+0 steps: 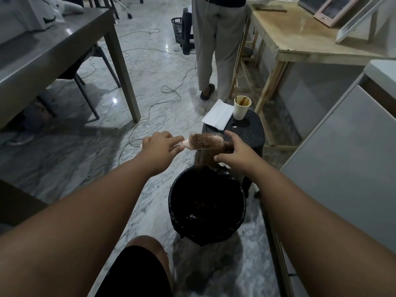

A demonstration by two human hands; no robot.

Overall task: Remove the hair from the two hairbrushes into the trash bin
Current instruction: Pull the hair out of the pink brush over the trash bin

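Gripping the handle, the left hand (159, 144) is wrapped tight around one pink hairbrush (204, 141), held level above the floor with bristles up. Brown hair (205, 155) trails off it, the right hand (234, 152) pinching that clump and drawing it down. Just below sits one black-lined trash bin (206, 205). Behind, one paper cup (241, 108) stands on a dark stool (248, 130).
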